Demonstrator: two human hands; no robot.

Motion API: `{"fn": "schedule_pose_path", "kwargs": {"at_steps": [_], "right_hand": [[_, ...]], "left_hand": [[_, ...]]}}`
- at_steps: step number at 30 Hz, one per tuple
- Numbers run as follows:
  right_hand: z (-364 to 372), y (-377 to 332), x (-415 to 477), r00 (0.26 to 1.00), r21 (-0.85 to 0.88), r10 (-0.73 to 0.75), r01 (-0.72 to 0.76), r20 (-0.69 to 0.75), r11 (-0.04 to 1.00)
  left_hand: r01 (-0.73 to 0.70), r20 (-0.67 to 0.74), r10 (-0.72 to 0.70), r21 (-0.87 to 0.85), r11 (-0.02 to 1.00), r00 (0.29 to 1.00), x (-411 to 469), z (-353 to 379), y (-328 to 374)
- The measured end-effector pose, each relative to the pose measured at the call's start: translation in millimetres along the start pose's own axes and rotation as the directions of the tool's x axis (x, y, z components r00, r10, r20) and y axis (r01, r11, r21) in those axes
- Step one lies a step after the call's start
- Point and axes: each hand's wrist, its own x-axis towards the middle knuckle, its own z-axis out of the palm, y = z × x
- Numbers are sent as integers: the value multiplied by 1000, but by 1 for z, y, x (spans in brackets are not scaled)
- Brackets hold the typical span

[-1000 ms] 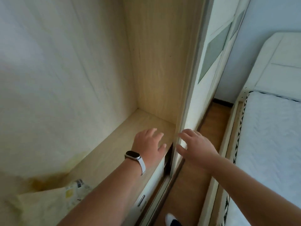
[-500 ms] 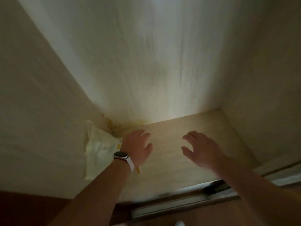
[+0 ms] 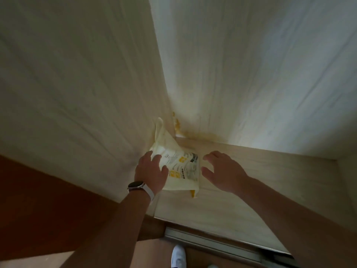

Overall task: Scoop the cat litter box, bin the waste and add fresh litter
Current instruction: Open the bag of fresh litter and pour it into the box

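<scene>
Down at the bottom of the open wardrobe, a pale yellow bag (image 3: 181,167) lies on the light wooden shelf floor (image 3: 260,190), pushed into the back left corner where the side wall (image 3: 77,93) meets the back panel (image 3: 251,74). Its top end leans up against the side wall, and its printed face, with small yellow squares and dark lettering too blurred to read, is turned upward. The person's left hand (image 3: 151,173), with a smartwatch (image 3: 136,185) on the wrist, is spread over the bag's left edge, fingers straight and loose, gripping nothing; whether the palm actually presses the bag I cannot tell. The right hand (image 3: 222,171) hangs just beside the bag's right edge, apart from it, fingers splayed and slightly bent, holding nothing. A yellowish stain (image 3: 199,135) marks the corner just behind the bag. Nearer the person, a metal sliding-door track (image 3: 212,240) runs along the wardrobe's front, and the toe of a white shoe (image 3: 178,256) shows on the brown floor below.
</scene>
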Motion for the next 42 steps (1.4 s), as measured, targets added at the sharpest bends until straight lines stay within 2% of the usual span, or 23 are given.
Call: {"fn": "schedule_pose_path", "kwargs": {"at_steps": [4, 8, 11, 13, 16, 20, 23, 28, 31, 36, 39, 42], "right_hand": [[29, -24, 53, 991, 263, 86, -111, 106, 958], [52, -49, 95, 978, 483, 133, -196, 162, 854], [68, -65, 123, 965, 554, 119, -232, 233, 800], [80, -71, 137, 952, 602, 110, -267, 284, 752], [91, -77, 142, 931, 682, 89, -322, 354, 656], [94, -84, 136, 930, 777, 114, -355, 349, 520], [92, -84, 132, 939, 794, 139, -341, 315, 503], [73, -80, 117, 950, 849, 158, -310, 267, 427], [53, -70, 103, 958, 857, 213, -272, 195, 438], [6, -40, 70, 950, 758, 309, -174, -38, 628], [-23, -25, 44, 940, 725, 300, -94, -161, 682], [-42, -21, 18, 936, 651, 243, -19, -256, 759]], "left_hand": [[128, -88, -158, -283, 951, 984, 19, 18, -3], [229, -81, -296, -453, 862, 952, 33, 31, 4], [285, -36, -364, -551, 784, 931, 42, 44, -1], [306, 1, -367, -552, 776, 930, 45, 52, -8], [265, 11, -307, -533, 803, 952, 45, 58, -14], [286, 38, -351, -663, 692, 936, 38, 49, -9], [322, 79, -388, -717, 618, 918, 36, 43, -5], [319, 107, -379, -766, 558, 919, 31, 21, 12], [276, 74, -350, -772, 572, 934, 28, 10, 23], [187, -8, -296, -757, 626, 955, 21, -11, 52], [120, -97, -307, -780, 615, 947, 14, -27, 72], [9, -199, -260, -777, 629, 945, 5, -47, 90]]}}
